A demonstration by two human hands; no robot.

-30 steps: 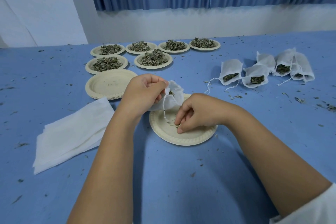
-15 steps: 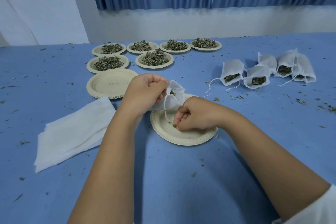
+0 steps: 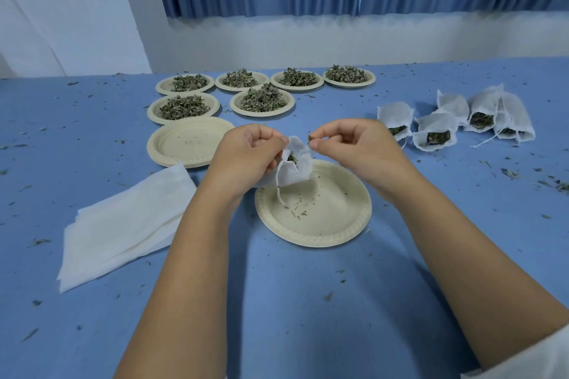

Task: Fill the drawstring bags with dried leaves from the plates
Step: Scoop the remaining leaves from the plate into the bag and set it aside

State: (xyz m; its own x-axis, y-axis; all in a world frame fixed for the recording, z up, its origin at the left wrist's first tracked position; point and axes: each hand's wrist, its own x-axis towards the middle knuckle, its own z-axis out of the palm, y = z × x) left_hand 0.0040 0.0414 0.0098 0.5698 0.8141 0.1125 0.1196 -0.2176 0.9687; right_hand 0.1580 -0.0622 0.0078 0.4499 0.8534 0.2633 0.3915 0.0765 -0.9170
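Note:
My left hand (image 3: 246,157) grips a white drawstring bag (image 3: 292,168) by its mouth, holding it open above the near paper plate (image 3: 332,218). Dark leaves show inside the bag, and its string dangles onto the plate. My right hand (image 3: 354,148) pinches a small bit of dried leaves (image 3: 311,137) just right of the bag's mouth. The plate below holds only a few leaf crumbs. Several plates heaped with dried leaves (image 3: 263,99) stand in two rows at the back.
A stack of bare plates (image 3: 187,141) sits left of my hands. Flat white bags (image 3: 123,224) are piled at the near left. Several filled bags (image 3: 434,134) lie at the right. Leaf crumbs are scattered over the blue table (image 3: 292,301).
My right hand has lifted off the near plate with a pinch of leaves and risen to the bag's mouth. My left hand kept holding the bag.

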